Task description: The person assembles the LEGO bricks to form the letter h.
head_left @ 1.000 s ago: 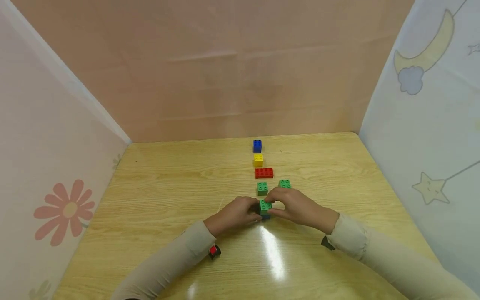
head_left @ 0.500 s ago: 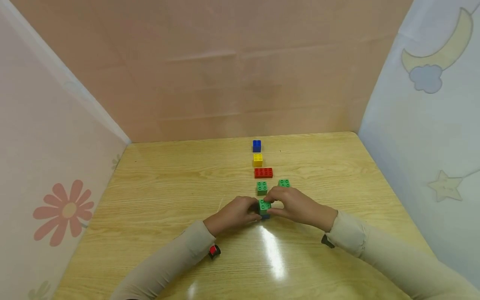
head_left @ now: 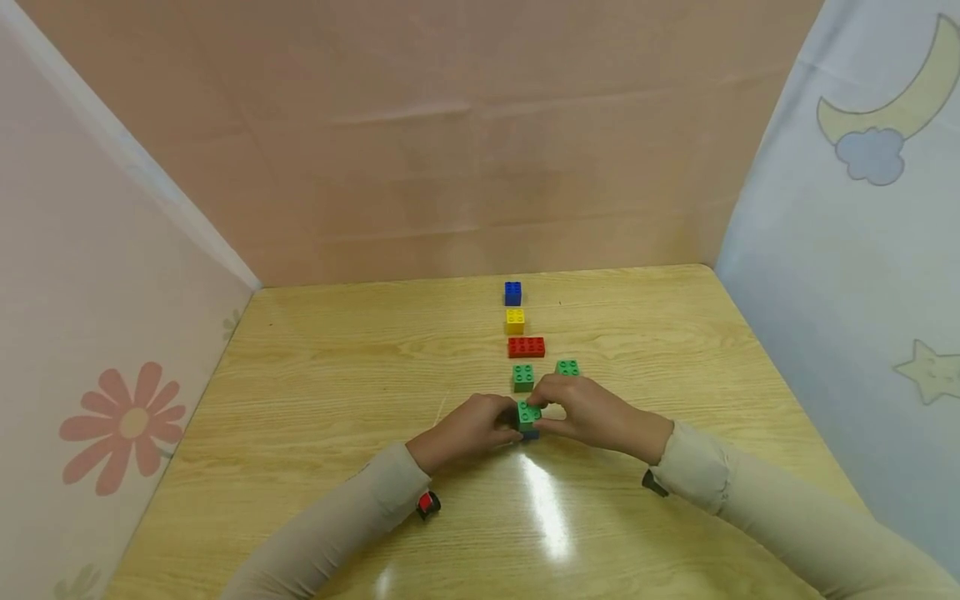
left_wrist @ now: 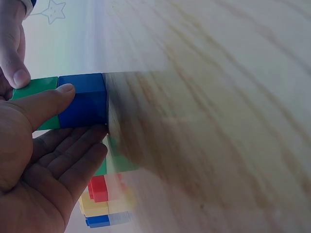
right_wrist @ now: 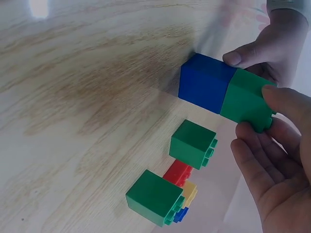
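Note:
Just right of the table's centre, a green toy brick (right_wrist: pixel 247 97) sits on top of a blue toy brick (right_wrist: pixel 204 82) as a two-brick stack, flush along their seam. My right hand (head_left: pixel 592 418) pinches the upper green brick between thumb and fingers. From the other side, my left hand (head_left: pixel 471 427) holds the stack low. Its thumb lies across the seam onto the blue brick, and its fingers are behind that brick in the left wrist view. The head view shows only a thin strip of the blue brick.
Beyond the stack, a line runs away across the wooden table (head_left: pixel 337 350): a green brick (head_left: pixel 523 378), a long red brick (head_left: pixel 527 347), a yellow brick (head_left: pixel 515 322) and a blue brick (head_left: pixel 513 293). Another green brick (head_left: pixel 567 367) stands behind my right hand. Printed cloth hangs at both sides.
Both hands and the bricks stay in the same places. In the head view the moon and star on the right-hand cloth have shifted to the right.

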`<state>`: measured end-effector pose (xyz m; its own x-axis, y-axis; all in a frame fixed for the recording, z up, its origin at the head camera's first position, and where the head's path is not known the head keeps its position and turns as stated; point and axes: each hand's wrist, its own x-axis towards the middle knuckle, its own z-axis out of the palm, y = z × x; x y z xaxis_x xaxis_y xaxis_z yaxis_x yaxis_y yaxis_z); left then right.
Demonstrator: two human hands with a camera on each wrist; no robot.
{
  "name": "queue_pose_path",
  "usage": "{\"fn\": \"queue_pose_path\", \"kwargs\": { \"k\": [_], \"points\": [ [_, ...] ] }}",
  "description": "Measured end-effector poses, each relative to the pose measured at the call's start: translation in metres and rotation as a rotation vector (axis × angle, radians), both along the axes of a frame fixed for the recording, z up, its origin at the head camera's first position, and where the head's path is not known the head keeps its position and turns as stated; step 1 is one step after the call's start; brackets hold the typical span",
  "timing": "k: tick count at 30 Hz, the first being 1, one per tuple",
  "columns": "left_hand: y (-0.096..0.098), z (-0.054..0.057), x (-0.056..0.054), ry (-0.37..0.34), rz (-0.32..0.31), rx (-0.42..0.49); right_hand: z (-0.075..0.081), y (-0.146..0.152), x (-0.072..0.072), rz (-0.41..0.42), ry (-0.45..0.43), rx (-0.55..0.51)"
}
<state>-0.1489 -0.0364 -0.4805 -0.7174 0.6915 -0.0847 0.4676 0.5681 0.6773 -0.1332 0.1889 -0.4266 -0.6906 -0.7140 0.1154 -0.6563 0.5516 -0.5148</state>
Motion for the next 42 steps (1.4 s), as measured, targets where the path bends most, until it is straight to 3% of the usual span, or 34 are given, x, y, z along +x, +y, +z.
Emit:
{"fn": "queue_pose_path", "kwargs": {
  "k": [14,25,34,42],
  "points": [
    [0.0,0.004,-0.001,0.016,-0.001,-0.005,-0.003,0.001,-0.002,0.014,0.018,-0.048],
    [-0.001,0.005,0.001,0.021,0.005,-0.008,-0.005,0.0,0.001,-0.023,0.024,-0.045],
    [0.001,0.003,0.002,0.036,0.008,-0.04,-0.014,0.003,0.006,-0.016,0.151,-0.028],
    [0.0,0.003,0.001,0.044,0.009,-0.055,-0.012,0.009,0.006,-0.047,0.157,-0.05]
  ]
}}
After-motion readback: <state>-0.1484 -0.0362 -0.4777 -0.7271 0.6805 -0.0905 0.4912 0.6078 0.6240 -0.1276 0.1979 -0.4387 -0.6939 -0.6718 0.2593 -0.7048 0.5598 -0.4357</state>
